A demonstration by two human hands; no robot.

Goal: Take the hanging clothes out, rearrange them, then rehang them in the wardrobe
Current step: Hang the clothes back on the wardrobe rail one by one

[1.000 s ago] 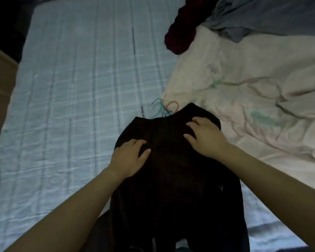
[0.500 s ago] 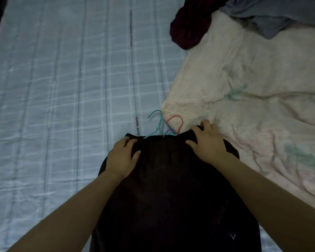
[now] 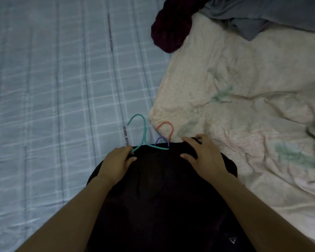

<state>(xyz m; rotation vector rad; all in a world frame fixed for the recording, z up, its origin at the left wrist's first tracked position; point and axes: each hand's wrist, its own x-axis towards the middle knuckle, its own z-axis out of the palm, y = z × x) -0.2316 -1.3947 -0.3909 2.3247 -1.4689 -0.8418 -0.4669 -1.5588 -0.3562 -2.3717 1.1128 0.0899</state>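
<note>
A black garment lies flat on the bed, over the checked blue sheet. Its right side overlaps the edge of a rumpled cream blanket. Its long axis runs straight away from the person, with the neck end farthest out.

Three hanger hooks stick out of that neck end and point away up the bed: a teal hanger on the left, a purple hanger in the middle with only a small loop showing, and a red hanger on the right, resting against the blanket edge.

The left hand grips the garment's left shoulder, fingers curled over the top edge beside the teal hanger's arm. The right hand grips the right shoulder, fingers spread and bent over the edge.

A dark red cloth and a grey-blue cloth lie bunched at the far end.
</note>
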